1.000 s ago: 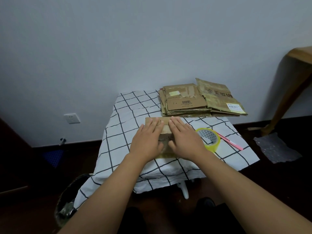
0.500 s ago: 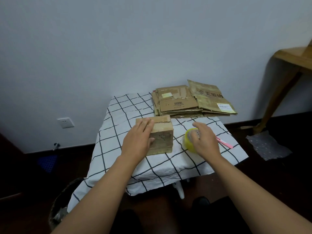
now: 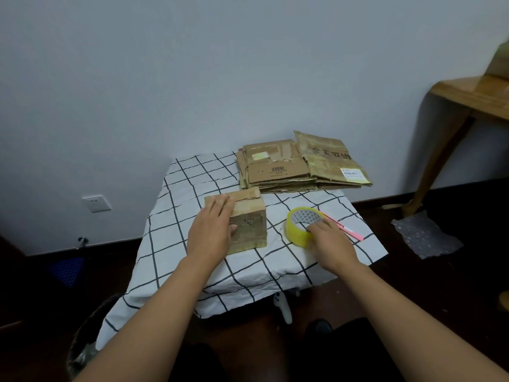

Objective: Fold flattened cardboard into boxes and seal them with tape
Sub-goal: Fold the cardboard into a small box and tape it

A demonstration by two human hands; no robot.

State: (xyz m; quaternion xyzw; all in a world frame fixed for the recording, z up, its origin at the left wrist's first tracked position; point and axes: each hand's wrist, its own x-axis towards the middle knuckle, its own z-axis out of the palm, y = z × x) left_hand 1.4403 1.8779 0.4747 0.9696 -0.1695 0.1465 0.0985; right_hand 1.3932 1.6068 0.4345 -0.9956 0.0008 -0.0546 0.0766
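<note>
box (image 3: 242, 219): small, brown, worn, folded up, bench (image 3: 355, 252) centre | my left hand (image 3: 210, 232): fingers straight, flat on its top | my right hand (image 3: 332, 244): grip pinches yellow tape roll (image 3: 298, 226), 3 o'clock of box

A second ago both hands lay flat on the small box (image 3: 242, 219). Since then the right hand (image 3: 332, 241) has left it for the yellow tape roll (image 3: 301, 226) to the box's right, gripping the roll's near rim and tilting it up.
</note>
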